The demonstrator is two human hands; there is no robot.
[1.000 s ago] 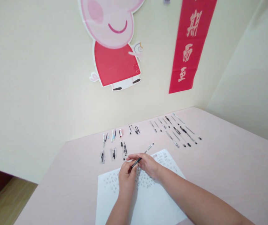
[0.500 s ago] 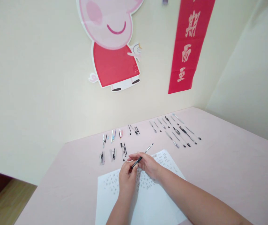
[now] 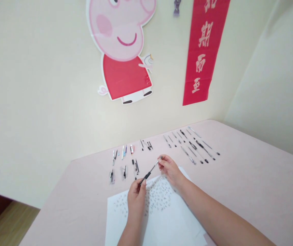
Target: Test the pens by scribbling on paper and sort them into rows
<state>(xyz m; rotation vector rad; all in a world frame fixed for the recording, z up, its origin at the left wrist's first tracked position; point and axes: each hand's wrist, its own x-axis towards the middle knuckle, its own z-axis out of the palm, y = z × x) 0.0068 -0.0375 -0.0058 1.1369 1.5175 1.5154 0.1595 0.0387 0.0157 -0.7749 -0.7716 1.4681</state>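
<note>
Over the sheet of paper [image 3: 159, 198], which carries rows of small dark marks, both my hands are on one pen [image 3: 148, 174]. Its black grip end is held between the thumb and fingers of my left hand [image 3: 136, 192]. My right hand [image 3: 169, 168] pinches the far upper end, fingers closed round it. Between the hands the pen tilts up to the right, and a thin dark length shows beyond the black grip. My right fingers partly cover the tip at the top.
Behind my hands on the pink table [image 3: 80, 191] lie several pens and pen parts [image 3: 192, 145] in rows at the right. More small pen pieces [image 3: 124, 172] lie in groups at the left. A pig cutout [image 3: 126, 77] and a red banner [image 3: 200, 58] hang on the wall.
My right hand has moved up and away from my left hand, to the pen's far end. A thin dark length now shows between them. The view has tilted up slightly.
</note>
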